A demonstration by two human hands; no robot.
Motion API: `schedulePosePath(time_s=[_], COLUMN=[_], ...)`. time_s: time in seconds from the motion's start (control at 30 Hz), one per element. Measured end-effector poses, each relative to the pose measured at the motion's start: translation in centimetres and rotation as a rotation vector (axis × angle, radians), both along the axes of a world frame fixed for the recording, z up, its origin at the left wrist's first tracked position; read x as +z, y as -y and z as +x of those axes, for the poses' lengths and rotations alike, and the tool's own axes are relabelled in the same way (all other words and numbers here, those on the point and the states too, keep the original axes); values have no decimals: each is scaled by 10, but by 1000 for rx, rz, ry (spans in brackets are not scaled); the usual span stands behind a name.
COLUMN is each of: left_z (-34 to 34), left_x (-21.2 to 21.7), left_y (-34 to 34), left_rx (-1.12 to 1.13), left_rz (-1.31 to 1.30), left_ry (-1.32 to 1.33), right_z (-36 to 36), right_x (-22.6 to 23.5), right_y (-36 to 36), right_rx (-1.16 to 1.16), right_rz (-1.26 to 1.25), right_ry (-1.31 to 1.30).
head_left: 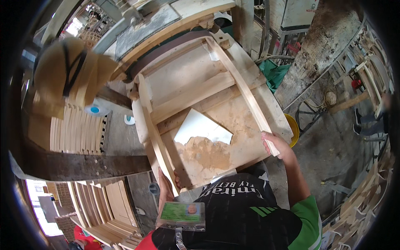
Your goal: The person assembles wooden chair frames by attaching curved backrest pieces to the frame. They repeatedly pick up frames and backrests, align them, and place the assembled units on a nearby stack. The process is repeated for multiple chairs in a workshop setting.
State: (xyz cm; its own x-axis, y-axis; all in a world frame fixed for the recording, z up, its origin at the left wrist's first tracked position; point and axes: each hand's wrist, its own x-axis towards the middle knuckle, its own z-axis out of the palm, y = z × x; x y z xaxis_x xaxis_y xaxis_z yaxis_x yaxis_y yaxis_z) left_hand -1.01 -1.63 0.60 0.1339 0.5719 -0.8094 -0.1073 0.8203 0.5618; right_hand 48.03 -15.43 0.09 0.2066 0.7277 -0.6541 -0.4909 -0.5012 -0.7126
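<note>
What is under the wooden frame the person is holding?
Under the wooden frame lies a dusty board with a white sheet and sawdust; anything beneath the board is hidden.

A green and white badge card in a clear rectangular sleeve hangs at six o'clock. A pale sign stands at one o'clock.

A single head-worn fisheye view looks steeply down from close above onto the workbench, with straight edges bending toward its dark rim.
</note>
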Motion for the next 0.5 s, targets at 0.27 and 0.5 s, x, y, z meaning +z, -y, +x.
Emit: schedulePosePath(time_s=[0.27,0.5], left_z=[0,-10], left_x=[-4,1], left_y=[0,2], left_rx=[7,13], left_rz=[28,30], left_ry=[63,95], right_z=[-1,-7], right_x=[-2,5], right_y=[2,2], right_rx=[-16,-3], right_rz=[-6,-15], right_ry=[25,20])
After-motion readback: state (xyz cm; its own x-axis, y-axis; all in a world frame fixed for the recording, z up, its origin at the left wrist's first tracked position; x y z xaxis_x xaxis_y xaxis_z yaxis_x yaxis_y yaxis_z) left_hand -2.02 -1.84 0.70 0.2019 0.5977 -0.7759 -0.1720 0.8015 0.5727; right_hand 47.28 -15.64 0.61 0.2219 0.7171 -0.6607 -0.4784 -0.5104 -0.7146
